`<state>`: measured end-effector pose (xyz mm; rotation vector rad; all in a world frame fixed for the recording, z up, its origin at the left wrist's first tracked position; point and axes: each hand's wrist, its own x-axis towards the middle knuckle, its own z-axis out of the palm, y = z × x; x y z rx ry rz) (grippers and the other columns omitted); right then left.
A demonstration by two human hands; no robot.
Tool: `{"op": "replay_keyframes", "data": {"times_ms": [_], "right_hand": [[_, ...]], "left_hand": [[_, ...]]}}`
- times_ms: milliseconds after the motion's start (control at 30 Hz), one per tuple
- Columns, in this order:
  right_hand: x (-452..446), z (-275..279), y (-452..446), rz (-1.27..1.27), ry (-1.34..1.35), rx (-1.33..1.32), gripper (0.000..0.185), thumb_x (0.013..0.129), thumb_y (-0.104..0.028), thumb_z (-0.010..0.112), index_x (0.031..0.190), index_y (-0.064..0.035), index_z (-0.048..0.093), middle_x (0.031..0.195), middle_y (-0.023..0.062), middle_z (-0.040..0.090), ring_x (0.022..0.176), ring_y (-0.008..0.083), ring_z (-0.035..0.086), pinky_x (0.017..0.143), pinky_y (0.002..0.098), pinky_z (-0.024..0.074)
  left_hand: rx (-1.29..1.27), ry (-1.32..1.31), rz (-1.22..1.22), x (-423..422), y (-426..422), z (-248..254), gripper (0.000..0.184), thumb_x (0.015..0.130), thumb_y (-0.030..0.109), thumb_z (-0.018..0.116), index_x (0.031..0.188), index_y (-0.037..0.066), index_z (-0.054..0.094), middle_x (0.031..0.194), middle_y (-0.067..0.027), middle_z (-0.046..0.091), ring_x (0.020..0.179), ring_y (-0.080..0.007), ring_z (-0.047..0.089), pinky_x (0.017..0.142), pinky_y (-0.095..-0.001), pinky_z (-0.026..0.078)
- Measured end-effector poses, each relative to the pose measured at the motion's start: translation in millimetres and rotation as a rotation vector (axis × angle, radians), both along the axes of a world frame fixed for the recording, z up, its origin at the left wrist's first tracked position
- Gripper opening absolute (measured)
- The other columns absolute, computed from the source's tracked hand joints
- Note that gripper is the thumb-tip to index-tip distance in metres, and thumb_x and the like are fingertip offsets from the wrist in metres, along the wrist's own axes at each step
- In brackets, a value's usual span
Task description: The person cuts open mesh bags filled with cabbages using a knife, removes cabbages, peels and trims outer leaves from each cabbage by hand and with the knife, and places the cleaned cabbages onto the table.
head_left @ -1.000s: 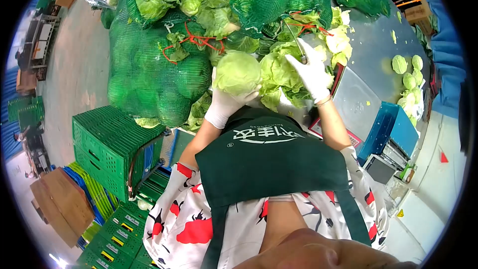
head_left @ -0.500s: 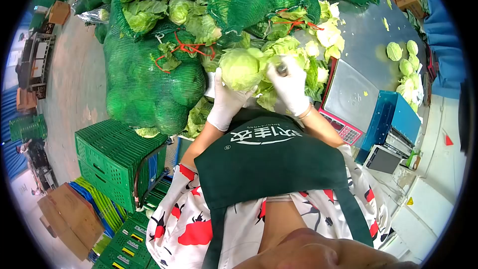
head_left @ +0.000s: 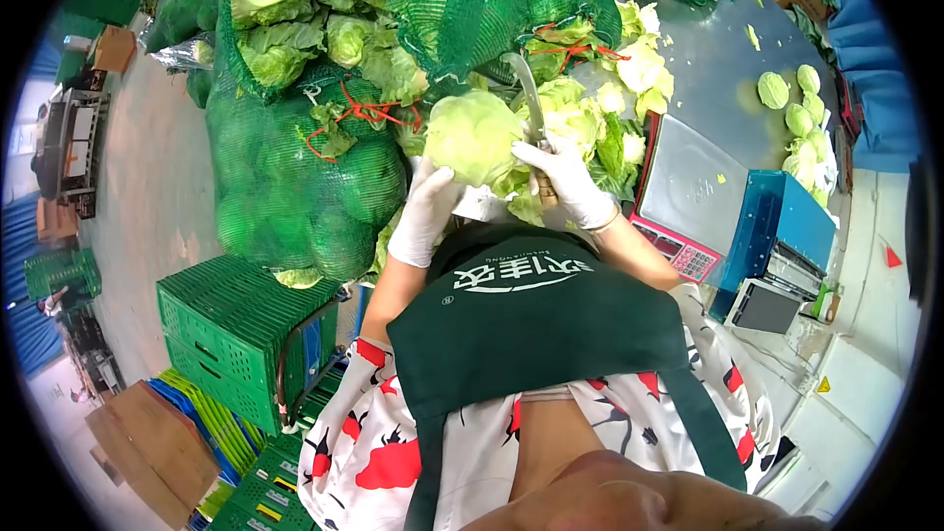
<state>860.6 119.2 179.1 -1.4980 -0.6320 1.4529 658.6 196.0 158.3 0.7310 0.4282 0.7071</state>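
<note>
A pale green cabbage (head_left: 474,138) is held in front of my apron. My left hand (head_left: 430,205), in a white glove, is closed on it from the lower left. My right hand (head_left: 570,177), also gloved, grips a knife (head_left: 529,93) by its wooden handle; the curved blade points up and away. The right thumb is close to the cabbage's right side, and I cannot tell whether it touches. Loose cabbage leaves (head_left: 575,118) lie just beyond the knife.
Green mesh sacks of cabbages (head_left: 295,177) are piled left and ahead. A scale (head_left: 693,177) with a pink keypad stands at the right, beside a blue box (head_left: 772,236). Several trimmed cabbages (head_left: 801,118) lie farther right. Stacked green crates (head_left: 231,334) stand at the lower left.
The knife has swung upright, so its blade now shows beyond my right hand. My left hand has shifted lower and left on the cabbage.
</note>
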Motion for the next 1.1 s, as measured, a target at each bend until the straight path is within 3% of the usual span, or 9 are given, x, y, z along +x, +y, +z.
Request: {"op": "replay_keyframes", "data": {"times_ms": [167,400,600,633,733,800,867,900,1100], "right_hand": [[-13,7,-1,0.039,-0.405,0.404,0.059,0.085,-0.023,0.078,0.135,-0.0005,0.057,0.097,0.0031,0.072,0.07,0.008,0.059,0.065,0.0259,0.0515],[-25,17,-7,0.086,-0.844,0.376,0.05,0.08,-0.021,0.077,0.127,-0.009,0.064,0.075,0.0093,0.066,0.062,0.0172,0.063,0.062,0.0296,0.0526],[-18,6,1,-0.121,-0.817,0.431,0.021,0.087,-0.008,0.064,0.107,-0.0031,0.069,0.08,0.005,0.071,0.063,0.0063,0.062,0.061,0.0239,0.05],[-8,3,6,-0.183,-0.649,0.291,0.017,0.089,-0.01,0.065,0.105,-0.0065,0.067,0.077,0.007,0.07,0.064,0.0117,0.065,0.061,0.0253,0.0516],[19,16,6,-0.273,-0.302,0.203,0.022,0.092,-0.013,0.064,0.111,-0.0026,0.067,0.09,0.0017,0.071,0.067,0.0056,0.06,0.063,0.0208,0.048],[18,21,0,-0.021,-0.416,0.292,0.047,0.087,-0.024,0.074,0.126,0.0,0.062,0.093,0.0023,0.07,0.073,0.0064,0.06,0.067,0.0211,0.0482],[2,43,-4,0.194,-0.548,0.268,0.061,0.083,-0.029,0.079,0.133,-0.0001,0.059,0.092,0.003,0.069,0.076,0.0063,0.059,0.069,0.0216,0.0486],[-7,59,-6,0.235,-0.691,0.32,0.063,0.081,-0.027,0.08,0.137,-0.0108,0.059,0.078,-0.0005,0.065,0.06,0.0025,0.043,0.053,0.0199,0.0353],[-7,50,-8,0.176,-0.769,0.29,0.057,0.08,-0.027,0.079,0.129,-0.0042,0.063,0.071,0.0099,0.066,0.061,0.0094,0.062,0.059,0.0267,0.0513]], "left_hand": [[0.043,0.107,0.047,-18,10,-10,0.102,0.073,0.027,0.082,0.152,0.001,0.024,0.144,-0.0148,0.046,0.132,-0.0265,0.048,0.109,-0.0388,0.042],[0.133,0.209,0.149,-19,1,-26,0.1,0.069,0.032,0.088,0.147,0.0,0.035,0.135,-0.0148,0.055,0.123,-0.025,0.056,0.103,-0.0377,0.048],[0.024,0.07,0.151,-14,-7,-32,0.109,0.072,0.06,0.081,0.149,0.002,0.032,0.143,-0.0156,0.05,0.13,-0.028,0.051,0.109,-0.0433,0.044],[-0.001,0.041,0.129,-15,-9,-30,0.112,0.071,0.066,0.077,0.151,0.003,0.03,0.146,-0.0155,0.046,0.133,-0.0285,0.048,0.111,-0.0441,0.041],[-0.056,0.019,0.083,-20,-14,-17,0.12,0.069,0.081,0.065,0.154,0.006,0.025,0.153,-0.0151,0.037,0.14,-0.0297,0.04,0.115,-0.0462,0.035],[-0.053,0.09,0.053,-20,-12,-10,0.125,0.066,0.09,0.055,0.155,0.008,0.023,0.157,-0.0148,0.032,0.142,-0.0305,0.036,0.116,-0.0473,0.033],[-0.039,0.08,0.039,-17,-10,-9,0.122,0.069,0.084,0.061,0.154,0.005,0.024,0.154,-0.0153,0.036,0.14,-0.0296,0.039,0.116,-0.0456,0.034],[-0.014,0.086,0.033,-16,-11,-9,0.121,0.069,0.081,0.065,0.153,0.003,0.025,0.153,-0.0156,0.038,0.139,-0.029,0.041,0.115,-0.0448,0.035],[0.126,0.212,0.115,-14,-8,-24,0.098,0.068,0.035,0.087,0.144,-0.001,0.037,0.135,-0.0135,0.055,0.123,-0.0236,0.056,0.106,-0.0385,0.045]]}}
